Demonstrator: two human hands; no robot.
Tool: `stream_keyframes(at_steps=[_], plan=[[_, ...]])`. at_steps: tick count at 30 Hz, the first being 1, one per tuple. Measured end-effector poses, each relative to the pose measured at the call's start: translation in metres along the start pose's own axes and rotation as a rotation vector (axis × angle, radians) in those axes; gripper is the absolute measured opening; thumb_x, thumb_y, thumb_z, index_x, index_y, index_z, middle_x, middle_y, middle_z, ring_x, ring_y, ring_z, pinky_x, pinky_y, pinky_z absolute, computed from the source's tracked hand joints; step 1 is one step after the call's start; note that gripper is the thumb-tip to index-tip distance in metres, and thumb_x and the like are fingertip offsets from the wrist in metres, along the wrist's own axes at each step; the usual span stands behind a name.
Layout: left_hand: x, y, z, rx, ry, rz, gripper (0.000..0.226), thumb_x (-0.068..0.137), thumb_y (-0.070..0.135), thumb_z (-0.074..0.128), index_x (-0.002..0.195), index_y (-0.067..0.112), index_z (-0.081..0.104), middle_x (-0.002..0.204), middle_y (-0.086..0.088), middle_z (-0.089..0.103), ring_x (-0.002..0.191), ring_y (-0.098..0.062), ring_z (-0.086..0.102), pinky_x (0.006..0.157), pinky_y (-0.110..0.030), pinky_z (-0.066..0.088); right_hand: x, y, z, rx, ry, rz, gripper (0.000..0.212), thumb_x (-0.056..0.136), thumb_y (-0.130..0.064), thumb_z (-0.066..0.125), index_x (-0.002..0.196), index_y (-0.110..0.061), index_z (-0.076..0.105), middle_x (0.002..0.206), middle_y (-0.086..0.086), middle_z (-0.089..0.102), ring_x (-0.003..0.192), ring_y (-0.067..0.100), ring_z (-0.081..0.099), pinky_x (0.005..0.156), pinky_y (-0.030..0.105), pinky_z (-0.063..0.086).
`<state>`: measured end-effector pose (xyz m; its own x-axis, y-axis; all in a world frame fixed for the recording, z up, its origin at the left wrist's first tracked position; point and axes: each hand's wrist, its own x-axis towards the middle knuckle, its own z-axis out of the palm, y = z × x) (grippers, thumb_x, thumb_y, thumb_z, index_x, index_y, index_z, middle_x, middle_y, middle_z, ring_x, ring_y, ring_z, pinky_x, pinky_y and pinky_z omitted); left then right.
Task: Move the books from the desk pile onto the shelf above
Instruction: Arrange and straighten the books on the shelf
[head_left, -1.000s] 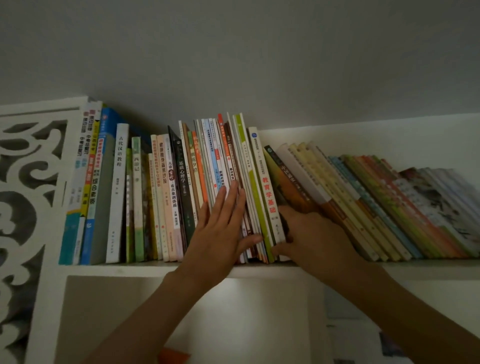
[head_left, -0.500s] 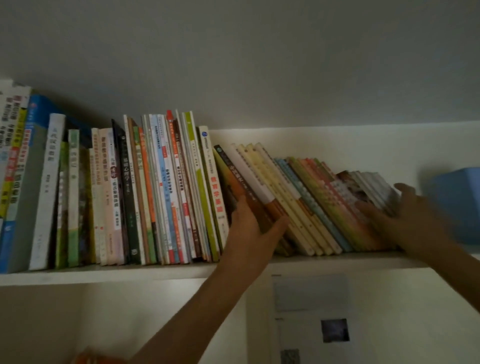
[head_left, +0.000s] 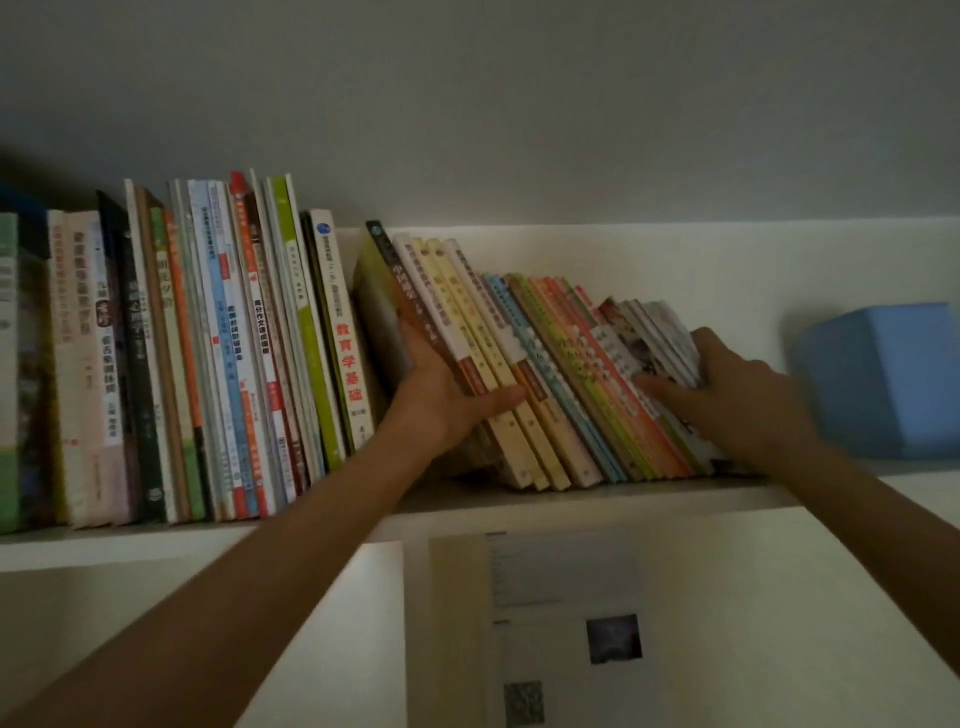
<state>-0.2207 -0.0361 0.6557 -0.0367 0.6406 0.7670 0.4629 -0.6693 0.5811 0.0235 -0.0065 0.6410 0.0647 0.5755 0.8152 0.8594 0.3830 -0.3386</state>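
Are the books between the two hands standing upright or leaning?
Leaning. The books tilt left, tops toward the upright row, bottoms further right on the shelf.

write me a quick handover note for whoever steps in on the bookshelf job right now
Left hand: grip wraps the left end of the leaning row of thin paperback books.
Right hand: grip on that row's right end, beside the pale blue box.
Upright row of paperback books stands at the left of the white wooden shelf.
Done: many books shelved.
Left: stand the leaning row up; the desk pile is out of view.
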Motion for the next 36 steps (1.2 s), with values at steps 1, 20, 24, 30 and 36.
stream_keyframes(at_steps=[1, 20, 24, 30, 36], plan=[[0.0, 0.002, -0.005, 0.011, -0.019, -0.003, 0.122, 0.072, 0.011, 0.077, 0.144, 0.019, -0.021, 0.146, 0.0, 0.036, 0.13, -0.012, 0.037, 0.11, -0.03, 0.028, 0.0, -0.005, 0.001, 0.011, 0.01, -0.001, 0.055, 0.08, -0.067, 0.046, 0.109, -0.021, 0.042, 0.087, 0.004, 0.06, 0.07, 0.024, 0.059, 0.06, 0.032, 0.046], [-0.034, -0.015, -0.009, 1.191, 0.251, 0.318, 0.125, 0.051, 0.09, -0.002, 0.142, 0.007, -0.023, 0.147, -0.023, -0.029, 0.136, -0.034, -0.029, 0.105, -0.042, -0.024, -0.005, -0.04, 0.019, 0.034, 0.136, 0.015, 0.067, 0.07, -0.074, 0.035, 0.102, -0.016, 0.036, 0.069, -0.002, 0.045, 0.056, 0.017, 0.051, 0.05, 0.027, 0.04], [-0.032, -0.018, -0.027, 1.212, 0.2, 0.31, 0.119, 0.046, 0.089, -0.009, 0.133, 0.013, -0.039, 0.141, -0.018, -0.042, 0.132, -0.03, -0.037, 0.104, -0.038, -0.027, -0.009, -0.059, 0.024, 0.032, 0.176, 0.043, 0.056, 0.079, -0.07, 0.041, 0.095, -0.017, 0.032, 0.067, -0.002, 0.04, 0.058, 0.019, 0.048, 0.054, 0.029, 0.038], [-0.035, -0.018, -0.035, 1.236, 0.178, 0.318, 0.114, 0.055, 0.087, -0.009, 0.139, 0.013, -0.034, 0.145, -0.017, -0.04, 0.134, -0.029, -0.036, 0.106, -0.038, -0.024, -0.009, -0.061, 0.03, -0.057, 0.125, -0.073, 0.065, 0.08, -0.072, 0.026, 0.111, -0.014, 0.03, 0.068, 0.0, 0.047, 0.052, 0.013, 0.046, 0.048, 0.025, 0.035], [-0.054, -0.031, -0.059, 1.218, 0.2, 0.393, 0.092, 0.085, 0.073, 0.008, 0.149, 0.008, -0.001, 0.155, -0.01, -0.012, 0.143, -0.026, -0.013, 0.108, -0.046, -0.012, 0.003, -0.023, 0.038, 0.311, -0.084, -0.357, 0.083, 0.067, -0.088, 0.008, 0.14, -0.054, -0.011, 0.153, -0.021, -0.007, 0.14, 0.0, 0.0, 0.114, 0.032, 0.003]])
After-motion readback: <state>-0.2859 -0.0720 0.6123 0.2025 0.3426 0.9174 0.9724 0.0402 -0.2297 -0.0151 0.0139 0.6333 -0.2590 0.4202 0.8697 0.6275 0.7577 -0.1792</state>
